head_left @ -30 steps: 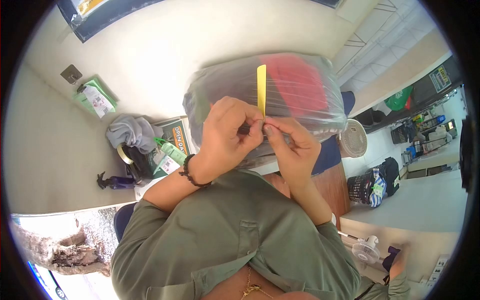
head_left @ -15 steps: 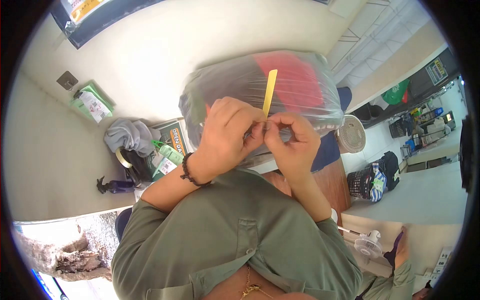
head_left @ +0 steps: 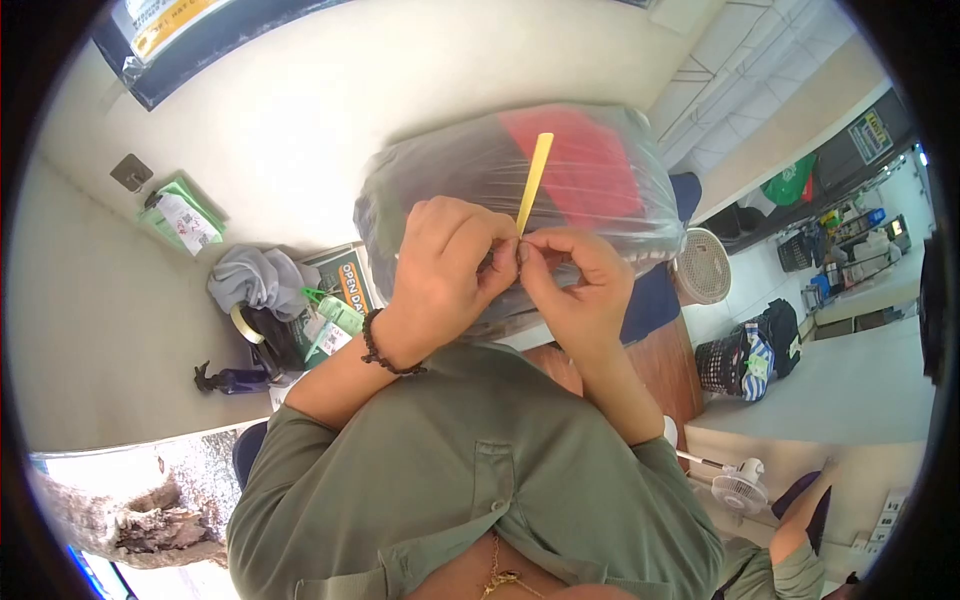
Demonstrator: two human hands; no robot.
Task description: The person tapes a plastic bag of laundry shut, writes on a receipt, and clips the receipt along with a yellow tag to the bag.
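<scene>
A narrow, flat yellow strip [head_left: 535,180] stands up from between my fingertips, its lower end hidden by them. My left hand [head_left: 450,265] is closed in a pinch at the strip's base. Thumb and finger of my right hand [head_left: 580,285] pinch at the same spot, meeting the left fingertips. Behind both hands lies a large clear plastic bag [head_left: 655,220] packed with dark and red cloth. Whether the fingers also grip part of the bag is hidden.
To the left are a grey cloth [head_left: 255,280], a roll of tape [head_left: 243,322], a spray bottle [head_left: 235,380] and green tags [head_left: 185,215] hung on the wall. A woven basket [head_left: 703,265] stands right of the bag. Another person's arm [head_left: 800,525] shows at lower right, near a white fan [head_left: 740,487].
My pinched hands and the yellow strip have shifted slightly left in view. The other person's limb at lower right has changed position.
</scene>
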